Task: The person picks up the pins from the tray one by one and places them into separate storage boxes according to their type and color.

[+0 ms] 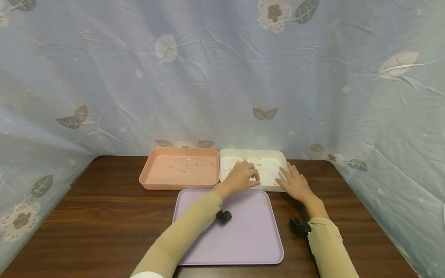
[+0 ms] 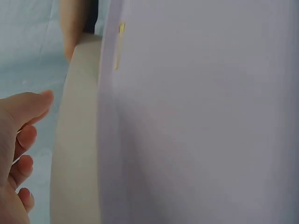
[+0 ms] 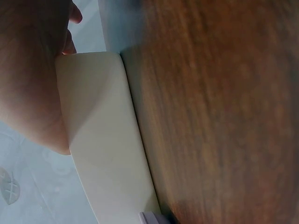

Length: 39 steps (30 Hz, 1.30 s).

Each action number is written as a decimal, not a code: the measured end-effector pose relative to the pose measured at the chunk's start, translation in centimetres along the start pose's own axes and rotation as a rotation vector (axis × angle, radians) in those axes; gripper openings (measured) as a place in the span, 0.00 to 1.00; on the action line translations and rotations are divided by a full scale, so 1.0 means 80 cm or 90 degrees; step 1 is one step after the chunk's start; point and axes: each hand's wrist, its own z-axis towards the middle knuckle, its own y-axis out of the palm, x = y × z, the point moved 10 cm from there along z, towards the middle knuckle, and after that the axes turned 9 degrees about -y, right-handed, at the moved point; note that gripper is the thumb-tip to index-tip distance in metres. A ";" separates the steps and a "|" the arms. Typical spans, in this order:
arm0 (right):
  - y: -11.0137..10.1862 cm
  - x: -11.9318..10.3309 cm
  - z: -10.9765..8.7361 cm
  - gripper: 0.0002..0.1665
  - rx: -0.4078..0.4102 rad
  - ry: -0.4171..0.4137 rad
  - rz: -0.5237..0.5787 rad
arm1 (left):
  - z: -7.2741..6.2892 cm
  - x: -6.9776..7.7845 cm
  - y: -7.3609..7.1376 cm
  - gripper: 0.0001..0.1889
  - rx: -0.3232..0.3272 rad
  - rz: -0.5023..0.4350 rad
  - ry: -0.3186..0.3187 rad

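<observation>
My left hand [image 1: 241, 177] is over the front part of the white tray [image 1: 274, 155], its fingers loosely bent and the thumb apart from them. Nothing shows between thumb and fingertips in the left wrist view, where the hand [image 2: 18, 135] appears beside the tray's front wall [image 2: 77, 135]. Several safety pins [image 1: 257, 165] lie in the white tray, some partly hidden behind that hand. At the tray's right front corner, my right hand [image 1: 294, 184] has its fingers spread over the rim. One gold safety pin [image 1: 264, 200] lies near the far right corner of the purple tray [image 1: 243, 239].
A pink tray [image 1: 156, 175] with several small pins [image 1: 187, 166] stands left of the white one, side by side with it. All three trays sit on a dark wooden table [image 1: 104, 216]. A patterned cloth [image 1: 208, 85] hangs behind the table and along its sides.
</observation>
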 end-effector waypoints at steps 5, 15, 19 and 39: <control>0.002 0.004 -0.001 0.41 0.002 0.001 -0.001 | -0.007 0.015 0.011 0.07 -0.013 0.009 0.025; 0.004 0.006 0.001 0.41 0.006 -0.002 0.004 | -0.014 0.030 0.034 0.09 -0.098 0.056 0.034; 0.004 0.005 0.001 0.41 0.005 -0.005 0.008 | -0.017 0.033 0.037 0.10 -0.109 0.077 0.041; 0.001 0.003 -0.002 0.41 0.002 0.001 0.011 | -0.027 0.065 0.044 0.11 -0.135 0.111 0.110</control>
